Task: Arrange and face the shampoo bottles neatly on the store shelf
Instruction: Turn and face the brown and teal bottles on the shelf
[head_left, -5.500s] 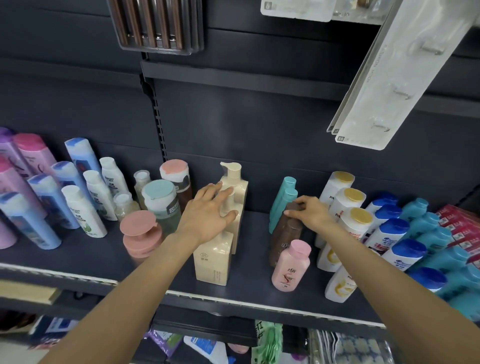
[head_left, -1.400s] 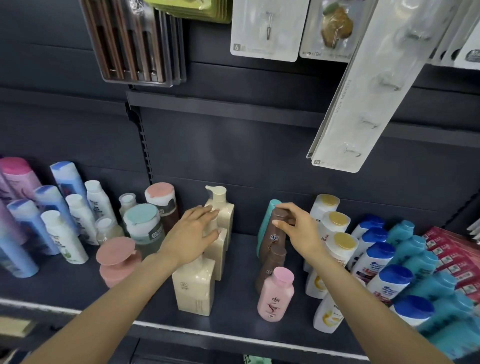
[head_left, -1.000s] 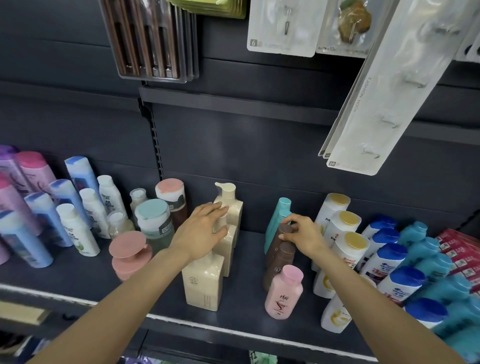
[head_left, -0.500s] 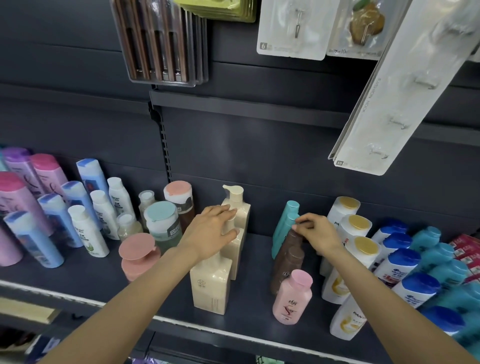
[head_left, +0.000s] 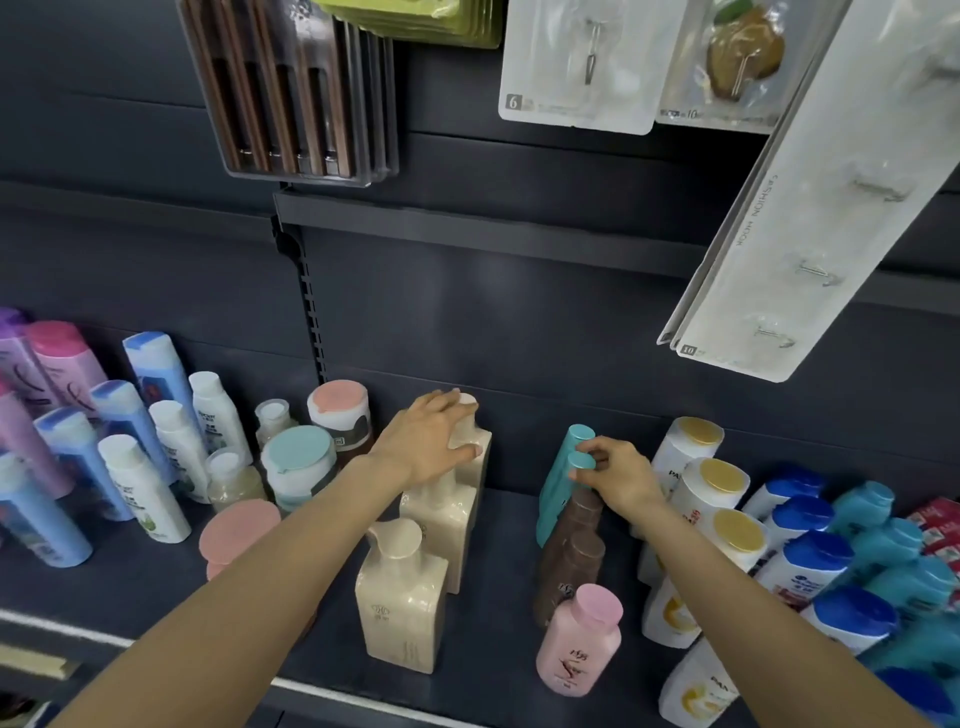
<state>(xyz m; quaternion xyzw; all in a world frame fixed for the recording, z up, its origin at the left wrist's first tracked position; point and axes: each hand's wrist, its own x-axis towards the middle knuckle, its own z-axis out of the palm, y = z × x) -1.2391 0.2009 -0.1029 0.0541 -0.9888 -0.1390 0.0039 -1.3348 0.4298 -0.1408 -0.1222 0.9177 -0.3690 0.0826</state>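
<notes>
Mid-frame, your left hand (head_left: 434, 441) lay with fingers spread over the rear cream pump bottle (head_left: 470, 452); your right hand (head_left: 615, 475) pinched the teal bottles (head_left: 563, 483). Both rows stood roughly lined up; the lower-right white bottles (head_left: 691, 519) leaned, unfaced.
</notes>
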